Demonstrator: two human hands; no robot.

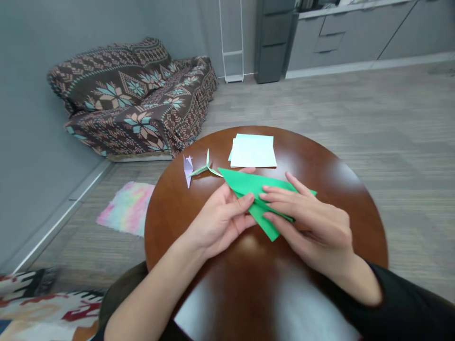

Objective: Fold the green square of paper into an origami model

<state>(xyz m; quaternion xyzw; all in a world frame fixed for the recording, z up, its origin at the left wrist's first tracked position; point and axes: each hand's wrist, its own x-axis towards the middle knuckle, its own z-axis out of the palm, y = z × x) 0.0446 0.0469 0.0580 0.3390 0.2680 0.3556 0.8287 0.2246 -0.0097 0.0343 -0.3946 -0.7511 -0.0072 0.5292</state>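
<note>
Soft, even light fills the view, with pale glare (broadest low down) on the table (170,213).

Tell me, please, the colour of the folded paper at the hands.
The folded paper is bright green, as the head view, the only one, shows.

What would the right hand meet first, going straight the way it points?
The folded green paper sheet, which the right hand seems to touch; beyond that, likely the left hand, though depth is unclear.

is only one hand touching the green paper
No, the left hand and the right hand are both touching the folded green paper.
</note>
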